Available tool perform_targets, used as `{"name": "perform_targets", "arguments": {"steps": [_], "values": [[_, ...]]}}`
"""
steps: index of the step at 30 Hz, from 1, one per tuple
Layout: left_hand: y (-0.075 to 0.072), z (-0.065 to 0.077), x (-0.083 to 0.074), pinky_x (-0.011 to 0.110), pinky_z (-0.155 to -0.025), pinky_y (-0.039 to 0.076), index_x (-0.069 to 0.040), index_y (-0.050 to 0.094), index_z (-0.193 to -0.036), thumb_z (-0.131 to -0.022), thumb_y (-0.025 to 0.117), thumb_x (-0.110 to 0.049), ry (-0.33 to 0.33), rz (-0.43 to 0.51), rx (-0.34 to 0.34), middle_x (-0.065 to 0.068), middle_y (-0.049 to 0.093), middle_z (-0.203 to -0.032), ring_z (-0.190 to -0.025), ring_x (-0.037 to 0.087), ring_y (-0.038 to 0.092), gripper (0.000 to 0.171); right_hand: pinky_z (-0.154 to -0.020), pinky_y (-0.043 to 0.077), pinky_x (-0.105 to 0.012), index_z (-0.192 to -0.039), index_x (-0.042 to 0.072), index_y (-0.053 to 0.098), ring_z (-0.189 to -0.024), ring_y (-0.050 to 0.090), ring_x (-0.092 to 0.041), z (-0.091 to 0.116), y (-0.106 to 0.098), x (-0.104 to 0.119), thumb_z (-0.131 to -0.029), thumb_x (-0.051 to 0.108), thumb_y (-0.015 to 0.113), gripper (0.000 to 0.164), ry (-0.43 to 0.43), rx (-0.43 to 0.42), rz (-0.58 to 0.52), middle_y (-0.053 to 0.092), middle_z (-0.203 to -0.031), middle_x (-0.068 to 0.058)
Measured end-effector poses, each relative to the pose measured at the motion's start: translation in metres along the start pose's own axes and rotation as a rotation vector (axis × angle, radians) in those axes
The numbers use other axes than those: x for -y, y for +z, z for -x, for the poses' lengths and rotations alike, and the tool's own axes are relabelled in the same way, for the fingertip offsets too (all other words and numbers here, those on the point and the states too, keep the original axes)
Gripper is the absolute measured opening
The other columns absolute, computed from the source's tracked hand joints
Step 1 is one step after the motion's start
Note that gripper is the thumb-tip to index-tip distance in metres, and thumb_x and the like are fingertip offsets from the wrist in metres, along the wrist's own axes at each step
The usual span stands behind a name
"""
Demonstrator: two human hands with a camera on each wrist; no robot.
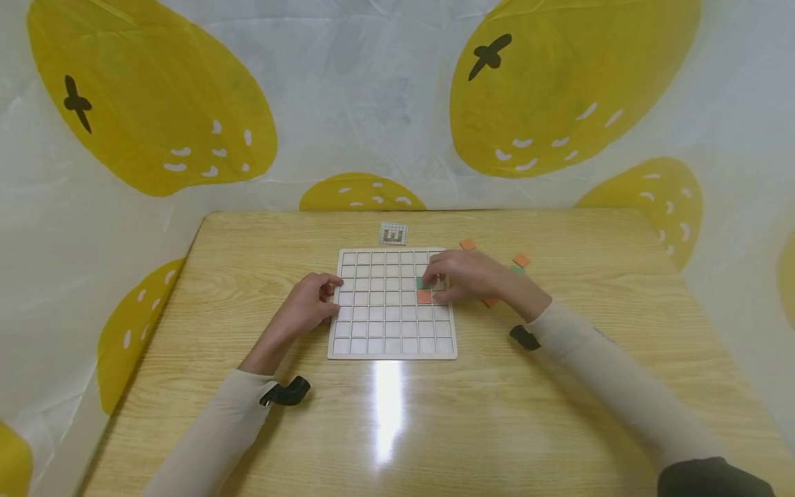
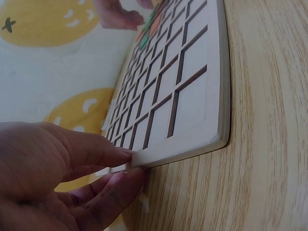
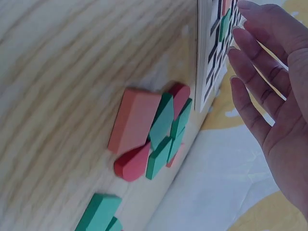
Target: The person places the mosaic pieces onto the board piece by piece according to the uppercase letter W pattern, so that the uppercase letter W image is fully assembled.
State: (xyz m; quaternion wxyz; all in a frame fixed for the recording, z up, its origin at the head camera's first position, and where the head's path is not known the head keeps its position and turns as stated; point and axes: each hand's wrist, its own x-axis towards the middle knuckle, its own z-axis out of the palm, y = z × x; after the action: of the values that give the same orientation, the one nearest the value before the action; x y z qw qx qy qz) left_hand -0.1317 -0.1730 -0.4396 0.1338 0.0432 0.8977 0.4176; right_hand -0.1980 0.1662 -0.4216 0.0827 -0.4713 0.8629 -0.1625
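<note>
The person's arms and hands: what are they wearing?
The left hand and right hand are bare, without gloves. Plain beige sleeves reach toward both wrists: left sleeve, right sleeve. A curved black piece juts out by each cuff. Darker fabric shows farther up the right arm.

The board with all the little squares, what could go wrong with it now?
The right hand is right beside the green tile and orange tile on the board, so it might nudge them crooked. The left hand touches the board's edge; a hard push could slide it. Loose pieces lie on the table near the right wrist, so a brush might scatter them.
</note>
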Motion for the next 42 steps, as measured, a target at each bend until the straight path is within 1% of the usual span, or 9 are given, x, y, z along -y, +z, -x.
{"name": "perform_targets", "arguments": {"steps": [3, 7, 11, 15, 23, 27, 32, 37, 42], "values": [[-0.001, 0.000, -0.001, 0.030, -0.060, 0.053, 0.002, 0.060, -0.132, -0.086, 0.070, 0.007, 0.001, 0.003, 0.005, 0.018, 0.050, -0.108, -0.088, 0.027, 0.053, 0.047, -0.080, 0.055, -0.033, -0.109, 0.011, 0.075, -0.092, 0.065, -0.017, 0.002, -0.003, -0.002, -0.085, 0.020, 0.080, 0.026, 0.016, 0.009, 0.000, 0.070, -0.101, 0.001], [-0.001, 0.001, -0.001, 0.030, -0.061, 0.053, 0.002, 0.061, -0.132, -0.086, 0.070, 0.007, -0.001, 0.007, 0.007, 0.018, 0.049, -0.108, -0.086, 0.027, 0.053, 0.047, -0.078, 0.054, -0.031, -0.113, 0.015, 0.074, -0.093, 0.064, -0.015, 0.005, -0.006, -0.005, -0.088, 0.026, 0.079, 0.028, 0.088, 0.045, 0.016, 0.069, -0.104, 0.003], [-0.001, 0.001, -0.001, 0.030, -0.060, 0.052, 0.002, 0.061, -0.131, -0.086, 0.070, 0.008, -0.001, 0.007, 0.006, 0.018, 0.049, -0.107, -0.086, 0.026, 0.053, 0.047, -0.075, 0.053, -0.033, -0.115, 0.015, 0.073, -0.093, 0.065, -0.016, 0.010, -0.010, -0.006, -0.087, 0.026, 0.079, 0.030, 0.132, 0.048, 0.003, 0.069, -0.106, 0.004], [-0.001, 0.000, -0.001, 0.029, -0.060, 0.052, 0.002, 0.061, -0.131, -0.086, 0.070, 0.008, -0.004, 0.005, 0.004, 0.018, 0.049, -0.108, -0.087, 0.027, 0.052, 0.047, -0.074, 0.052, -0.036, -0.115, 0.015, 0.073, -0.092, 0.064, -0.017, 0.015, -0.013, -0.008, -0.086, 0.025, 0.079, 0.031, 0.139, 0.034, 0.005, 0.069, -0.105, 0.004], [-0.001, 0.000, -0.001, 0.029, -0.059, 0.051, 0.002, 0.062, -0.131, -0.085, 0.070, 0.007, 0.001, -0.009, 0.006, 0.017, 0.049, -0.106, -0.083, 0.026, 0.053, 0.046, -0.081, 0.054, -0.038, -0.114, 0.013, 0.074, -0.095, 0.064, -0.016, 0.022, -0.017, -0.015, -0.086, 0.020, 0.076, 0.029, 0.165, 0.033, 0.024, 0.071, -0.105, 0.003], [-0.001, 0.000, -0.001, 0.029, -0.058, 0.051, 0.002, 0.061, -0.131, -0.085, 0.070, 0.008, 0.007, -0.006, 0.008, 0.017, 0.049, -0.106, -0.080, 0.025, 0.054, 0.047, -0.083, 0.055, -0.039, -0.114, 0.013, 0.074, -0.094, 0.065, -0.017, 0.025, -0.019, -0.020, -0.086, 0.020, 0.077, 0.029, 0.174, 0.029, 0.027, 0.071, -0.104, 0.002], [-0.001, 0.000, 0.000, 0.029, -0.058, 0.051, 0.002, 0.061, -0.131, -0.085, 0.070, 0.008, 0.005, 0.006, 0.009, 0.018, 0.049, -0.106, -0.080, 0.024, 0.054, 0.047, -0.083, 0.056, -0.041, -0.115, 0.013, 0.074, -0.094, 0.066, -0.018, 0.030, -0.020, -0.027, -0.086, 0.021, 0.080, 0.031, 0.190, 0.034, 0.035, 0.071, -0.102, 0.003], [-0.001, 0.000, 0.000, 0.029, -0.057, 0.051, 0.002, 0.061, -0.131, -0.086, 0.070, 0.008, 0.003, 0.004, 0.007, 0.018, 0.049, -0.106, -0.080, 0.025, 0.054, 0.046, -0.086, 0.056, -0.043, -0.113, 0.012, 0.074, -0.095, 0.069, -0.017, 0.034, -0.021, -0.035, -0.085, 0.024, 0.083, 0.032, 0.200, 0.021, 0.020, 0.074, -0.103, 0.001], [-0.001, -0.001, 0.000, 0.028, -0.057, 0.051, 0.001, 0.061, -0.131, -0.086, 0.070, 0.007, -0.003, 0.001, 0.008, 0.017, 0.049, -0.106, -0.082, 0.025, 0.053, 0.046, -0.084, 0.057, -0.043, -0.110, 0.013, 0.074, -0.095, 0.071, -0.017, 0.039, -0.021, -0.042, -0.084, 0.023, 0.084, 0.029, 0.204, 0.009, -0.015, 0.074, -0.104, 0.000]]}}
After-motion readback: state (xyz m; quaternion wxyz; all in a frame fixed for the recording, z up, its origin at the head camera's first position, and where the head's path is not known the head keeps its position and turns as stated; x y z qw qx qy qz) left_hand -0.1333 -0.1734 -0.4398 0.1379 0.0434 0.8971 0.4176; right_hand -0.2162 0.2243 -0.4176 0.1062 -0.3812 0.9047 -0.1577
